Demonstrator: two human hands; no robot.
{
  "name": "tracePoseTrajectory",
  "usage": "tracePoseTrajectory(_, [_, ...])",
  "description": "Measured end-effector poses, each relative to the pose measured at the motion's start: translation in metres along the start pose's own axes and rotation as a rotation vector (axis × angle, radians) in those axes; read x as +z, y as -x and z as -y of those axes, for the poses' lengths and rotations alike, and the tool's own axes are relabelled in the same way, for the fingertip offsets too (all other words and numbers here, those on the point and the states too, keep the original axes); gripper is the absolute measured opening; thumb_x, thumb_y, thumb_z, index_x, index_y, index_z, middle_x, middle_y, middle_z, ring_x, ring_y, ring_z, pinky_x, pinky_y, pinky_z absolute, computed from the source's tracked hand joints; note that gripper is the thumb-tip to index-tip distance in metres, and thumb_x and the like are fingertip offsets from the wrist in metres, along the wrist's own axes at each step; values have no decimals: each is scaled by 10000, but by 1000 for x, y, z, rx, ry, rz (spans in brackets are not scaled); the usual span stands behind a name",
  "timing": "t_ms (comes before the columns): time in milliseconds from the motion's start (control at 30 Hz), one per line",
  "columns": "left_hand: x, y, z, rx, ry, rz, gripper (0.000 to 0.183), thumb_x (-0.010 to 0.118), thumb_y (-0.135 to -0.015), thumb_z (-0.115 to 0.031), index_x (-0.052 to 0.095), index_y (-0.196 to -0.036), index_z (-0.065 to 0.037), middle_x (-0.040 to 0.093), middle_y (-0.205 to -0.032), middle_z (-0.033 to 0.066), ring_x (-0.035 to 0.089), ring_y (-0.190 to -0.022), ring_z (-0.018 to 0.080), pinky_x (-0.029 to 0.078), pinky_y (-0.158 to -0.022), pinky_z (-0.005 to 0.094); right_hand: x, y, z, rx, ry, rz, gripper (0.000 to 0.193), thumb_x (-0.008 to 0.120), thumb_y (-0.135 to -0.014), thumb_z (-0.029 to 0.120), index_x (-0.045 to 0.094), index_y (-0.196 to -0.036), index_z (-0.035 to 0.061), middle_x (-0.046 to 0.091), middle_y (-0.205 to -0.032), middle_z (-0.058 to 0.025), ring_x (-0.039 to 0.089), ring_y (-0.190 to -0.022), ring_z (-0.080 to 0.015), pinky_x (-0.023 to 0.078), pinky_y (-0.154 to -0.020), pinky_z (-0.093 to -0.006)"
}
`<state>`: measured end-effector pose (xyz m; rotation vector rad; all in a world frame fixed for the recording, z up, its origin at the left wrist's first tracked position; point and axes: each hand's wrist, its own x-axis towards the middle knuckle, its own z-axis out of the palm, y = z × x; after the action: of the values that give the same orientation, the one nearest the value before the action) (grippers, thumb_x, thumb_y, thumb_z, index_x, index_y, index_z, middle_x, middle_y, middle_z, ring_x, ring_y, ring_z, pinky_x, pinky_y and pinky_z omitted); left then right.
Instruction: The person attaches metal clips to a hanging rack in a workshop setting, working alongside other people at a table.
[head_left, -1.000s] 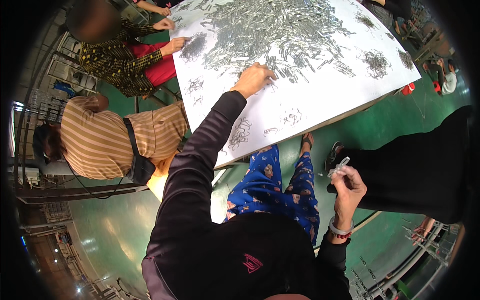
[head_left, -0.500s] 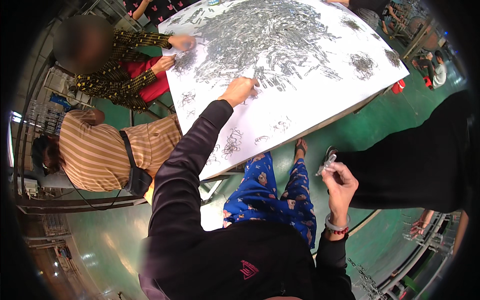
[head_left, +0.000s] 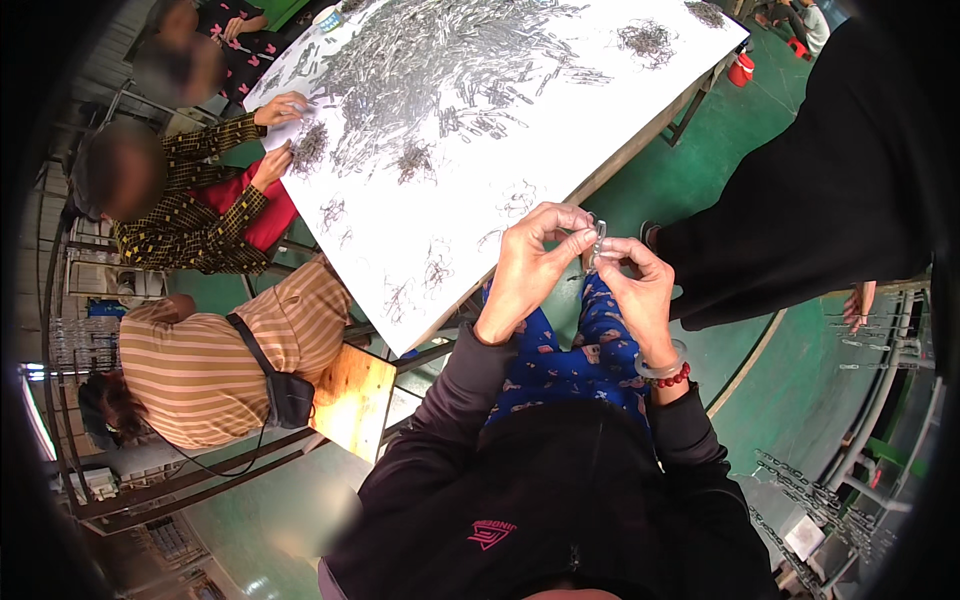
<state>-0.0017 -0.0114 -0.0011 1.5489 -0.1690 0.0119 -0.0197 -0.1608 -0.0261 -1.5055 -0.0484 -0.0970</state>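
My two hands meet in front of my body, just off the table's near edge. Between them is a small, shiny, silvery link-shaped piece [head_left: 599,243], held upright. My right hand [head_left: 642,298], with a pale bangle and red beads at the wrist, pinches it from the right. My left hand [head_left: 535,262] closes thumb and fingers on its upper part; a thin curved bit shows at those fingertips, too small to make out. Beyond them, the white table [head_left: 480,200] carries a wide pile of small grey elongated pieces [head_left: 400,80] and small heaps of thin curved dark wires [head_left: 437,268].
A co-worker in a checked shirt [head_left: 215,150] handles a wire heap at the table's left side. Nearer sits a person in a striped top [head_left: 200,375]. A wooden stool [head_left: 352,395] stands by the table corner. Dark cloth [head_left: 800,200] fills the right; a red bucket [head_left: 740,69] hangs beyond.
My left hand has come back from the pile on the table to my right hand. My right hand has moved slightly left and up with the silvery piece. The view has shifted.
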Motion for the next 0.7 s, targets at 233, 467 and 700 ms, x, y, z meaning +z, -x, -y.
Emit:
tracePoseTrajectory(233, [3, -1, 3, -40, 74, -37, 90, 586, -888, -73, 560, -936, -1, 648, -954, 94, 603, -866, 125, 477, -817, 279, 9, 1, -1, -173, 232, -22, 191, 632, -726, -77, 650, -906, -18, 635, -797, -52, 587, -681, -91, 465, -634, -212])
tracePoseTrajectory(467, [-1, 4, -5, 69, -87, -40, 81, 579, -882, -56, 560, -917, 14, 657, -872, 87, 613, -858, 134, 478, -794, 271, -13, -23, -9, -21, -7, -154, 210, 639, -802, -3, 652, -1011, -11, 604, -807, -27, 542, -721, -73, 446, -666, -201])
tracePoseTrajectory(700, [-6, -2, 11, 145, -185, -30, 73, 645, -819, -26, 597, -870, -5, 641, -840, 77, 611, -812, 153, 472, -746, 274, 34, -174, -41, -131, 354, 183, 209, 573, -868, 154, 667, -951, -13, 674, -838, -149, 658, -759, -213, 487, -676, -299])
